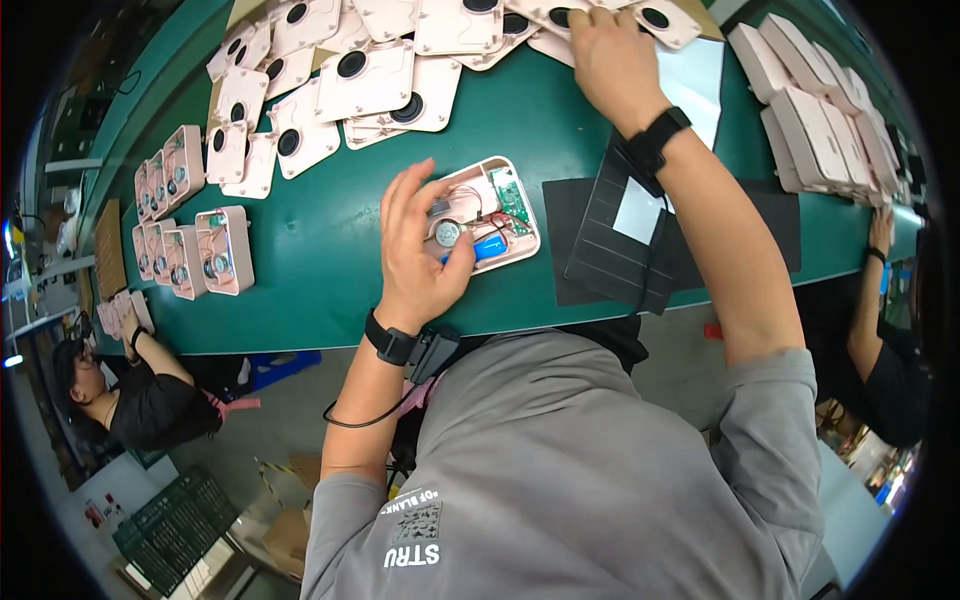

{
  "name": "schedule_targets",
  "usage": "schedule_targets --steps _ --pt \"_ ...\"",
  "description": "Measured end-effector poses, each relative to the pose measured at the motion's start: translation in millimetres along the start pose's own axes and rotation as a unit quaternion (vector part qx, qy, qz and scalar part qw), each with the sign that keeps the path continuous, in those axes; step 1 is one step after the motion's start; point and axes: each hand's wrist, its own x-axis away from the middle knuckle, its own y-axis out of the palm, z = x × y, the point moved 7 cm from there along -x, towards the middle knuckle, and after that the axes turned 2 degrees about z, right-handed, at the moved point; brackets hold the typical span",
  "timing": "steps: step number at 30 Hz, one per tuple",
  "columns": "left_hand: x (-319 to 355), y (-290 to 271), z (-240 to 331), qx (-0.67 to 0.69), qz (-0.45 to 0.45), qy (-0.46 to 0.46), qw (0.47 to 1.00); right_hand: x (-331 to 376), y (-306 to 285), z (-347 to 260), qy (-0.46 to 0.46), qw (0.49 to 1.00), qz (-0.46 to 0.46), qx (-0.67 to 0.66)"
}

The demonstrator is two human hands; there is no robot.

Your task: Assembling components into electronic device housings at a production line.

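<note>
A pale pink plastic case [536,225] lies open-side up near the table's front edge. Inside it are a green circuit board [511,200], a blue battery [488,248], a round silver part [447,233] and thin wires. My left hand [415,240] grips the case at its left side, thumb over the inside by the battery. At the far edge, my right hand [618,65] reaches into a pile of pink cover panels [365,85] with round black inserts. Its fingers are bent down on one pink panel [560,18]; the fingertips are partly hidden.
Filled open cases [224,250] stand in rows at the left. Closed pink units [815,130] are stacked at the right. Black mats [610,240] with a cable lie under my right forearm. One person [140,390] works at the left; another person's arm [872,290] shows at the right.
</note>
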Motion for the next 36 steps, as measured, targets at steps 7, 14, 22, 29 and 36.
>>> schedule_targets --steps 7,14,22,29,36 --pt "19.9 -9.9 0.6 0.026 -0.013 -0.054 0.998 38.1 -52.0 59.7 0.102 0.972 0.028 -0.21" --pt "7.2 3.7 2.6 0.036 -0.02 -0.084 0.996 178.4 -31.8 84.2 0.421 0.667 -0.105 -0.606" --pt "3.5 9.8 10.2 0.139 -0.069 -0.096 0.983 192.5 -49.9 90.2 0.442 0.643 -0.11 -0.615" --pt "-11.7 -20.1 27.4 0.322 -0.248 -0.181 0.895 146.6 -104.4 -0.2 0.391 0.545 -0.144 -0.728" --pt "-12.9 -17.4 27.5 0.387 -0.116 -0.178 0.897 144.9 -94.0 -67.5 0.336 0.489 -0.277 -0.756"
